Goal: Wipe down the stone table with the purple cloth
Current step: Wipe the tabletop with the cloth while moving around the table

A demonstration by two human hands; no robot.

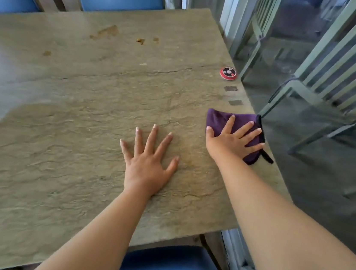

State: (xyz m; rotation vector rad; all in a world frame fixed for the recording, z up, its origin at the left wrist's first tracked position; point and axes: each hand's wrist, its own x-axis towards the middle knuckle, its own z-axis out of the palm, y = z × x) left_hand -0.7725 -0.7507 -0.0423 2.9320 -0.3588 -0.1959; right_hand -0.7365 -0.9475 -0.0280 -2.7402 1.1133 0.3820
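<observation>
Right hand point(233, 139) pressing flat on folded purple cloth point(219, 121) near right edge of stone tabletop point(75, 104), fingers point(244, 129) lying straight and spread. Left hand point(147, 164) resting flat on bare stone just left of it, fingers splayed. Brown stains point(105, 31) sitting far. Red round button device point(228, 73) lying far right by edge. Blue chair seat point(174, 266) showing near.

Purple cloth point(219, 123) folded into a small pad with dark edging, flat at the right edge of the stone table point(76, 100). Table is a rough greenish-tan slab, brown stains near the far side, wet-looking patch at left
</observation>
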